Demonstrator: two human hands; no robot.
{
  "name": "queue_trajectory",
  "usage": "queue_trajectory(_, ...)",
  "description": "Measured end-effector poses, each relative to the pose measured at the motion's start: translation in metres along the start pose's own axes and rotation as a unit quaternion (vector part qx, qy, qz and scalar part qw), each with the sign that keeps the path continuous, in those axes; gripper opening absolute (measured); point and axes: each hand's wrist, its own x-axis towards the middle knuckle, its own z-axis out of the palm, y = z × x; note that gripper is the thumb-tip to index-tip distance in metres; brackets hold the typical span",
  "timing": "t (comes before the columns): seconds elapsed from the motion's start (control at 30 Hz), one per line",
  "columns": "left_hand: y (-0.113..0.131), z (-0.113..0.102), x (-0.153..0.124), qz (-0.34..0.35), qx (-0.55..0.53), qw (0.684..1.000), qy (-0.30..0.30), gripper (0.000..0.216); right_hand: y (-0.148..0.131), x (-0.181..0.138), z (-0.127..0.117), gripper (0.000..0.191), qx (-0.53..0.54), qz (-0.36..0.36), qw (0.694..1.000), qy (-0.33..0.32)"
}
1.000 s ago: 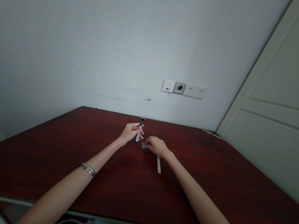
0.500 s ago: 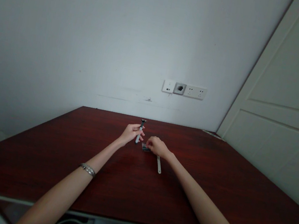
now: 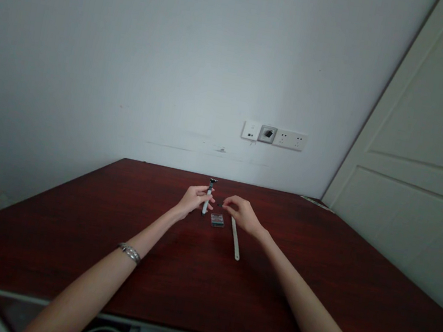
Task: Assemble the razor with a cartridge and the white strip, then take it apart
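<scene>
My left hand (image 3: 193,201) is closed around the pale handle of a razor (image 3: 207,200), which stands nearly upright with its dark T-shaped head at the top. To the right, my right hand (image 3: 241,213) is above the table, thumb and fingertips pinched together. A small dark piece (image 3: 219,205) shows at those fingertips, too small to name more exactly. Between and below the hands lies a small clear flat case (image 3: 217,220) with dark contents. A long pale strip (image 3: 235,241) with a hole at its near end lies beside it, its far end close under my right hand.
The dark red wooden table (image 3: 83,256) reaches back to a white wall (image 3: 159,53). Sockets (image 3: 289,139) are set in the wall above it. A pale panelled door (image 3: 430,138) stands at the right. A cable (image 3: 103,329) shows below the table's front edge.
My right hand has lifted off the clear case and moved slightly right, with a small dark piece now at its fingertips. The case is uncovered. My left hand keeps the razor in nearly the same place.
</scene>
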Motion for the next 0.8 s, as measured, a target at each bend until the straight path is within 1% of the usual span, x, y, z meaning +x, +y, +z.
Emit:
queue_trajectory(0.13, 0.002, 0.003, -0.003, -0.016, 0.002, 1.0, -0.016, 0.038, -0.012, -0.002, -0.006, 0.016, -0.061, -0.011, 0.998, -0.009)
queue_trajectory(0.27, 0.002, 0.006, -0.003, -0.021, 0.005, 1.0, -0.021, 0.038, -0.02, -0.005, -0.006, 0.019, -0.103, -0.042, 0.994, -0.001)
queue_trajectory(0.63, 0.004, 0.008, -0.004, -0.022, 0.01, 0.999, -0.027, 0.038, -0.02, -0.009, -0.004, 0.021, -0.144, -0.119, 0.982, 0.023)
queue_trajectory(0.8, 0.002, 0.007, -0.003, -0.02, 0.012, 0.999, -0.028, 0.039, -0.021, -0.008, -0.005, 0.02, -0.131, -0.139, 0.981, 0.02)
